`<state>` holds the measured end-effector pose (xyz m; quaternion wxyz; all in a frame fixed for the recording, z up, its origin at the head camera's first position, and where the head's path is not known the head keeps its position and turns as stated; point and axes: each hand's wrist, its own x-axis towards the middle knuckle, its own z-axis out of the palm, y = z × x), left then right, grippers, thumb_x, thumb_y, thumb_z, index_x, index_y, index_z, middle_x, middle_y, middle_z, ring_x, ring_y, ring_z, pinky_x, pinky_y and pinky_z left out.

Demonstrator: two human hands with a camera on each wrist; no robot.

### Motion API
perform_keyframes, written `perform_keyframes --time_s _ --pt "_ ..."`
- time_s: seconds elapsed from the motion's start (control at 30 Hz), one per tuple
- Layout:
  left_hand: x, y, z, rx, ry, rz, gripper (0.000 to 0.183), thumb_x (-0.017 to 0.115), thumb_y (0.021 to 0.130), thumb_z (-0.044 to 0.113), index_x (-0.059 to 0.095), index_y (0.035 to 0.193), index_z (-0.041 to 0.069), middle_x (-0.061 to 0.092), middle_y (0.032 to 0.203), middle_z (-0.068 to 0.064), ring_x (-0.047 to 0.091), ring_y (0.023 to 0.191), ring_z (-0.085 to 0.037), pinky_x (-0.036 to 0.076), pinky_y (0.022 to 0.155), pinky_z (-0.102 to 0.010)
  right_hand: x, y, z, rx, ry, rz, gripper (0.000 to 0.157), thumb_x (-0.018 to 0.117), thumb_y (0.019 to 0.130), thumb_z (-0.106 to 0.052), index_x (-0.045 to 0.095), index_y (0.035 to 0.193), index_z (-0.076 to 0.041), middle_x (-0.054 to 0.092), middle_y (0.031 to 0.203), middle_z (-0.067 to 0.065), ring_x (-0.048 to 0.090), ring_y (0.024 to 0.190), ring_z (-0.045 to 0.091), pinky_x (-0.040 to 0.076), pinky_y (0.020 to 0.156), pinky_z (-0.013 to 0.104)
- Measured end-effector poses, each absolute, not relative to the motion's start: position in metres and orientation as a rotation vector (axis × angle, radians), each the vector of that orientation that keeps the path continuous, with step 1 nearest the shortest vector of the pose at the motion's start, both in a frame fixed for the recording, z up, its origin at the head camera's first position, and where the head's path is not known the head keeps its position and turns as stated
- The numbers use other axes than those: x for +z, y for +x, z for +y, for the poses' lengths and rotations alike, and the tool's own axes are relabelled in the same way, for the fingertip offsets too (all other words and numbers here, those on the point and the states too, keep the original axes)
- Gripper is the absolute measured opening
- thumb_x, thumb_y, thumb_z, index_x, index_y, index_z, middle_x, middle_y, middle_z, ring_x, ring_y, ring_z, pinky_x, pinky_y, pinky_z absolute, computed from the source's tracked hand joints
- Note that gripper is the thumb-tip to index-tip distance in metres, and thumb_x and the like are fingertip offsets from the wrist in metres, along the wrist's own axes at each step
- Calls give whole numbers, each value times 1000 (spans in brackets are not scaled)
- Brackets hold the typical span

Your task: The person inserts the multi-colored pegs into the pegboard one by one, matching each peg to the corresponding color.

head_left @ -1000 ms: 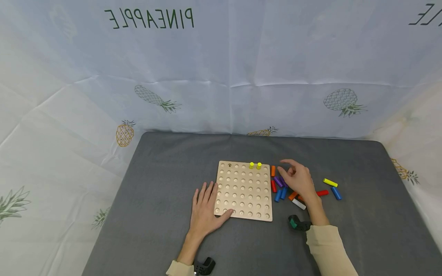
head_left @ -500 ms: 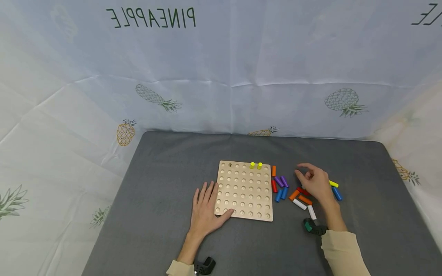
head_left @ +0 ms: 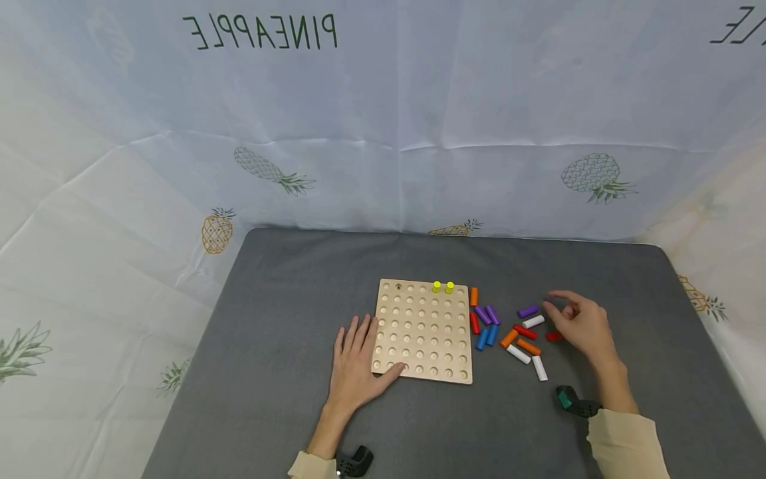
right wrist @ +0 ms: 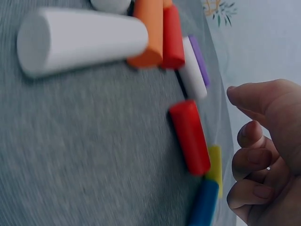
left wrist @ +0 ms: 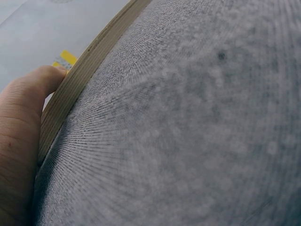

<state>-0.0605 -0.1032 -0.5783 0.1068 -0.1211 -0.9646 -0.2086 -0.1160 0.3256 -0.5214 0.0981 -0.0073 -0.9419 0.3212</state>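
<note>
A square wooden pegboard [head_left: 441, 379] with rows of holes lies on the grey table. Two yellow pegs [head_left: 443, 287] stand in its far row. My left hand [head_left: 357, 366] rests at the board's left side, fingers straight, thumb over the near edge. Farther right, my right hand [head_left: 589, 332] hovers over loose pegs, thumb and index finger apart, the other fingers loosely bent around nothing. Under it, in the right wrist view, are a red peg [right wrist: 189, 136], a yellow peg [right wrist: 215, 162] and a blue peg [right wrist: 205, 202]. The hand hides the yellow and blue ones in the head view.
Several more pegs lie between board and right hand: purple [head_left: 528, 311], white [head_left: 540, 368], orange [head_left: 528, 346]. A tighter group with an orange peg [head_left: 474, 297] and a blue peg [head_left: 482, 340] lies along the board's right edge. A pineapple-print curtain [head_left: 359, 186] hangs behind the table.
My right hand has moved right, from beside the board across the loose pegs, uncovering purple, white and red ones and covering the yellow and blue. My left hand and the board have stayed put.
</note>
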Motion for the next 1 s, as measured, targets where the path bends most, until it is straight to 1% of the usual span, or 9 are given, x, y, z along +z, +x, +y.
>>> perform_keyframes --time_s 0.17,0.37,0.57,0.67,0.83,1.0 --pt "-577 -60 -102 -624 -353 -2844 101 71 80 67 40 158 10 46 160 -14 36 153 -37 24 125 -60 -521 -112 339 904 -68 -2814 27 72 95 -18 72 116 -2 43 56 -4 29 45 3 25 42 24" --pt "-577 -60 -103 -628 -352 -2839 101 71 80 67 40 157 10 46 160 -14 36 153 -38 25 124 -61 -519 -109 349 851 -123 -2857 29 72 95 -20 70 116 0 45 61 -2 30 47 4 25 44 25" --pt "-577 -61 -103 -623 -355 -2837 102 71 80 67 40 158 10 46 160 -14 36 153 -38 24 124 -61 -521 -107 358 830 -143 -2897 33 71 95 -24 70 118 0 42 64 -1 30 50 6 23 45 25" --pt "-577 -61 -103 -619 -357 -2837 102 71 80 68 40 158 10 46 160 -14 36 153 -37 25 124 -61 -521 -104 361 799 -146 -2937 36 71 95 -25 70 120 1 44 69 2 33 56 10 24 49 25" --pt "-577 -60 -103 -613 -351 -2854 102 70 80 69 39 158 12 45 161 -14 36 153 -37 24 124 -61 -523 -101 363 769 -163 -2976 37 73 93 -22 70 120 2 51 79 11 39 69 18 26 53 28" --pt "-577 -59 -103 -619 -335 -2865 102 69 80 69 39 159 12 45 161 -13 35 154 -37 23 125 -60 -524 -102 364 762 -175 -3008 38 73 93 -24 69 120 4 55 87 18 44 73 23 29 55 30"
